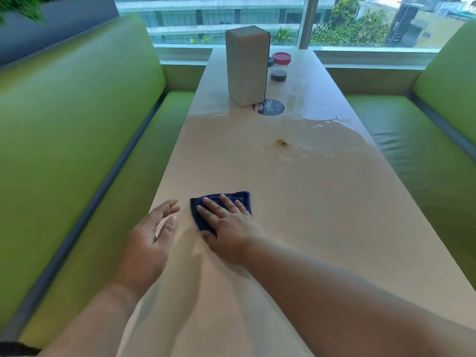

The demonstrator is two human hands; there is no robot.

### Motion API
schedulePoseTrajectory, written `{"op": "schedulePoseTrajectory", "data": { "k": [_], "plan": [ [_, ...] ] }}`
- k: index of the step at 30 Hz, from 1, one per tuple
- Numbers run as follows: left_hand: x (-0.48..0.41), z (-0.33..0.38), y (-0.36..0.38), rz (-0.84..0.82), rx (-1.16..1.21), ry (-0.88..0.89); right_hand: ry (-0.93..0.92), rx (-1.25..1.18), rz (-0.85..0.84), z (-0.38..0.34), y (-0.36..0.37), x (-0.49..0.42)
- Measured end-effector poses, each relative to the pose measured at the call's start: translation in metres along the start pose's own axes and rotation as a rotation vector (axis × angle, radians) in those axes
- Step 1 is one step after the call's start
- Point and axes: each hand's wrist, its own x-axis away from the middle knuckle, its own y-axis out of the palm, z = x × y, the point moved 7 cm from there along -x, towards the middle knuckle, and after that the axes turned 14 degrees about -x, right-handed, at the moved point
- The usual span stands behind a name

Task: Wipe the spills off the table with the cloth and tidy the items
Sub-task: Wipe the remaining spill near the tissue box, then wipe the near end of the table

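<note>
- Head view: the right hand [226, 225] presses flat, fingers straight, on a folded dark blue cloth [221, 210] lying near the left edge of the long pale beige table [322, 215].
- The left hand [152, 238] hovers just beside the cloth, fingers relaxed, holding nothing.
- A small brown spill [280, 143] sits farther up the table, well apart from the cloth.
- A tall grey rectangular box [247, 65] stands upright near the window end, with a red-lidded clear jar [280, 67] just beside it.

glossy table [322, 215], terry cloth [242, 198]

Green padded benches [77, 130] line both sides, below a wide window [206, 19].
</note>
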Motion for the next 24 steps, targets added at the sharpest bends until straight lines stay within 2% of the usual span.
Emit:
{"op": "schedulePoseTrajectory", "data": {
  "k": [4,7,9,12,14,16,18,21,24],
  "plan": [
    [0.005,-0.01,-0.011,0.014,-0.013,-0.026,0.302,0.035,0.157,0.084,-0.039,0.015],
    [0.004,-0.016,-0.01,-0.02,-0.019,-0.035,0.452,0.025,0.085,0.109,-0.049,0.02],
    [0.002,-0.015,0.0,-0.046,-0.008,-0.028,0.372,0.029,0.052,0.086,-0.039,0.027],
    [-0.002,-0.007,0.013,-0.053,-0.092,0.036,0.102,0.003,0.054,0.043,-0.02,0.063],
    [-0.006,-0.004,0.019,-0.06,-0.141,0.057,0.017,-0.008,0.037,0.044,-0.018,0.088],
    [-0.009,-0.002,0.022,-0.064,-0.18,0.063,0.067,-0.015,0.061,0.067,-0.03,0.099],
    [-0.013,-0.002,0.024,-0.048,-0.189,0.058,0.195,-0.008,0.126,0.096,-0.044,0.099],
    [-0.017,-0.004,0.024,-0.018,-0.179,0.039,0.372,-0.007,0.106,0.106,-0.045,0.081],
    [-0.018,-0.002,0.023,0.01,-0.175,0.032,0.284,0.034,0.039,0.061,-0.026,0.054]
  ]
}}
